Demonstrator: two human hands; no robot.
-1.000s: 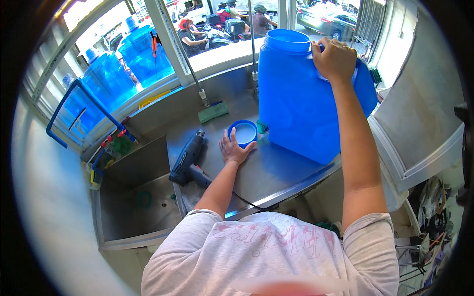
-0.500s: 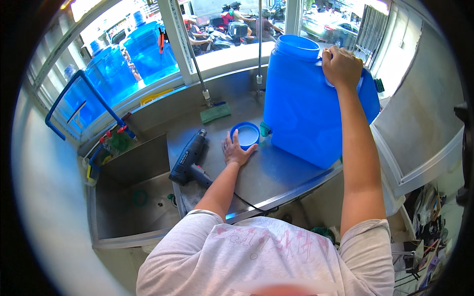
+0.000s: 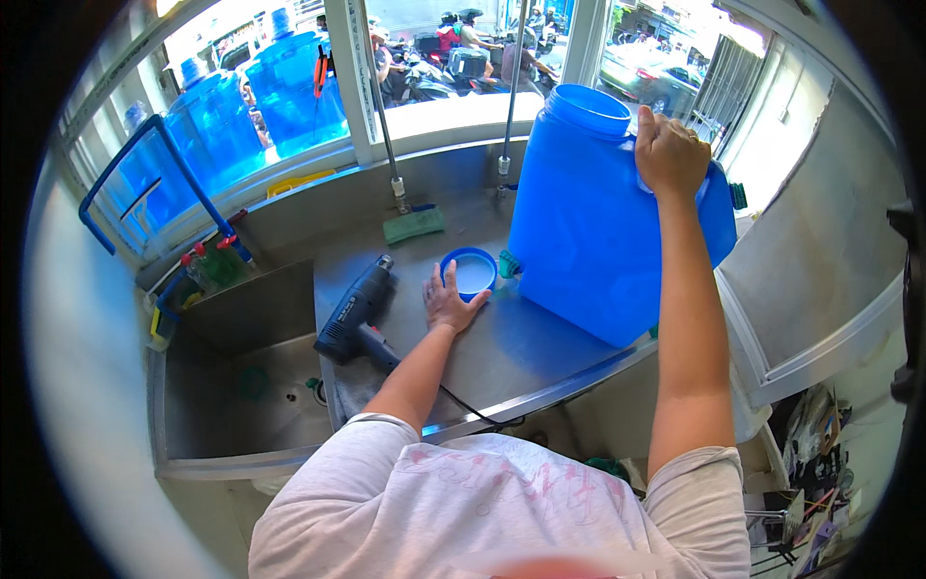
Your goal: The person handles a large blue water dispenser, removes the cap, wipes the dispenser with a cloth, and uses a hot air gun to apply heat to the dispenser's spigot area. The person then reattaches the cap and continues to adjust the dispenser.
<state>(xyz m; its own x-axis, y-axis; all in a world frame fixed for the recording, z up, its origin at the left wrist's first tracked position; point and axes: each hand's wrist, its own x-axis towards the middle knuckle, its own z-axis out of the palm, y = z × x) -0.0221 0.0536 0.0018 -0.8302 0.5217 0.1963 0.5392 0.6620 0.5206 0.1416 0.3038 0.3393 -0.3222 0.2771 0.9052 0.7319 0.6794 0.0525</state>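
Note:
A large blue plastic jerrycan (image 3: 598,232) with a wide uncapped mouth stands at the right of the steel counter. My right hand (image 3: 672,154) is wrapped around its top handle. Low on the jug's left side is a green spigot (image 3: 508,263); a dark green cap (image 3: 739,196) sits on its upper right. On the counter left of the jug lies a round blue lid (image 3: 470,273), pale inside. My left hand (image 3: 449,302) holds its near edge, fingers along the left side and thumb at the lower right. A dark heat gun (image 3: 355,314) lies left of that hand.
A steel sink (image 3: 241,372) is at the left, with a blue-framed hacksaw (image 3: 183,174) and bottles by its back corner. A green scouring pad (image 3: 414,225) lies near two upright metal pipes. Blue water bottles (image 3: 294,92) show through the window. The counter's front edge (image 3: 569,386) is close to me.
The view has shifted slightly. The jug's top has come a little toward me and to the right, with my right hand still on the handle. My left hand stays at the lid.

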